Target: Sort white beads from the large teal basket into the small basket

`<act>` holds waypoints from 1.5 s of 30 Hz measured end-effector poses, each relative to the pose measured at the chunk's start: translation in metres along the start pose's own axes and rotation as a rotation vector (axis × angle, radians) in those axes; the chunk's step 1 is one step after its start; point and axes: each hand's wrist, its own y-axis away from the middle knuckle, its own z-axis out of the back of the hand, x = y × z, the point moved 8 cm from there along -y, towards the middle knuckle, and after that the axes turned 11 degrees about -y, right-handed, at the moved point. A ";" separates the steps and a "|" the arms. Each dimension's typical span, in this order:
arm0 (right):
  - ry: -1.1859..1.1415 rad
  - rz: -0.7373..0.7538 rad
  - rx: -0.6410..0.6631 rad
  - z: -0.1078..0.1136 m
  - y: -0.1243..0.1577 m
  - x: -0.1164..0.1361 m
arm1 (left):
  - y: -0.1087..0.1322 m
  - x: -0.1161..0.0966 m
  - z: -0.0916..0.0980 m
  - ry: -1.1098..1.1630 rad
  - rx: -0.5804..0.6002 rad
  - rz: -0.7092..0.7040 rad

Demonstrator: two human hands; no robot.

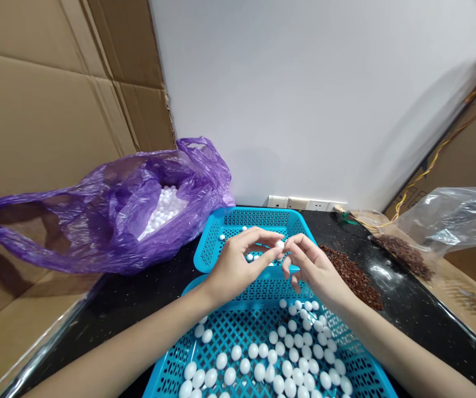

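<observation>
My left hand (244,260) pinches a small white ball (280,244) between its thumb and fingertips, above the far blue basket (204,251). Close against the ball, the fingers of my right hand (314,268) are pressed together; what they hold, if anything, is too small to make out. Below my wrists lies the near blue basket (165,365), where many white balls (260,371) are spread over the lattice floor. Several more balls rest in the far basket, partly hidden by my left hand.
On the left, a purple plastic bag (97,221) gapes around a heap of white balls (166,209). Reddish-brown bits (356,279) are piled on the black tabletop (420,315) to the right. Behind them lies a clear bag (457,215); a power strip (304,204) lines the wall.
</observation>
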 end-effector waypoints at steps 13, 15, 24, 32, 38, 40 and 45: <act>0.997 0.000 0.412 -0.030 0.021 -0.018 | -0.008 0.033 -0.006 -0.468 0.127 -0.003; 1.075 -0.016 0.419 -0.027 0.021 -0.022 | -0.006 0.022 -0.010 -0.400 0.164 -0.062; 1.206 -0.026 0.544 -0.031 0.029 -0.029 | 0.050 0.008 -0.061 -0.366 0.957 -0.103; 1.148 -0.112 0.572 -0.030 0.030 -0.030 | 0.050 0.010 -0.063 -0.498 0.978 -0.232; 1.110 -0.239 0.521 -0.024 0.028 -0.037 | 0.050 0.002 -0.065 -0.469 0.960 -0.359; 1.112 -0.262 0.488 -0.021 0.026 -0.038 | 0.052 -0.003 -0.067 -0.467 0.949 -0.399; 1.082 -0.278 0.440 -0.016 0.026 -0.039 | 0.057 -0.008 -0.069 -0.512 0.935 -0.460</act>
